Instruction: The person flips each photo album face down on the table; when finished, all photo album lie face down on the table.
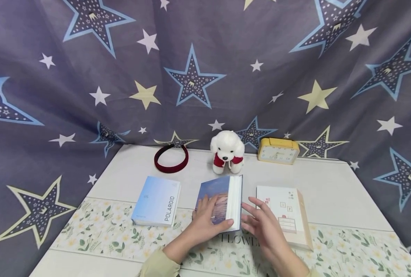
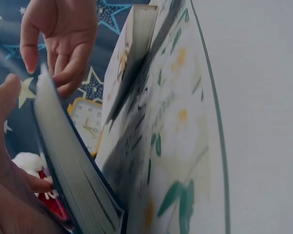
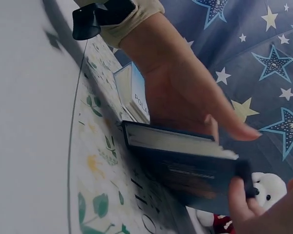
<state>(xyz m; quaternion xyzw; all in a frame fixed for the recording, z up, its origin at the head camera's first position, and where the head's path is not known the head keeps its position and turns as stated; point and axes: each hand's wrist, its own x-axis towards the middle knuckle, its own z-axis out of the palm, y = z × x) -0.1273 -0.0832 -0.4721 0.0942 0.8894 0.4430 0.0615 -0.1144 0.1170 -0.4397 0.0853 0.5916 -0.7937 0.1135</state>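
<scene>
A blue hardcover book (image 1: 212,204) with a landscape picture on its cover stands tilted at the middle of the table, its white page edges showing. My left hand (image 1: 207,219) rests on the picture cover with fingers spread, and its thumb reaches toward the page edges. In the left wrist view that thumb is apart from the book (image 2: 71,161). Beside the right cover edge is my right hand (image 1: 262,227), its fingers loosely bent and nothing gripped. From the right wrist, its fingers (image 3: 238,197) overlap the dark back cover; whether they touch it I cannot tell.
A pale blue POLAROID album (image 1: 157,201) lies at the left, and a white, thick book (image 1: 283,215) at the right. Behind stand a dark red headband (image 1: 171,168), a white plush dog (image 1: 227,148) and a yellow clock (image 1: 278,151). A starry curtain (image 1: 198,34) hangs beyond.
</scene>
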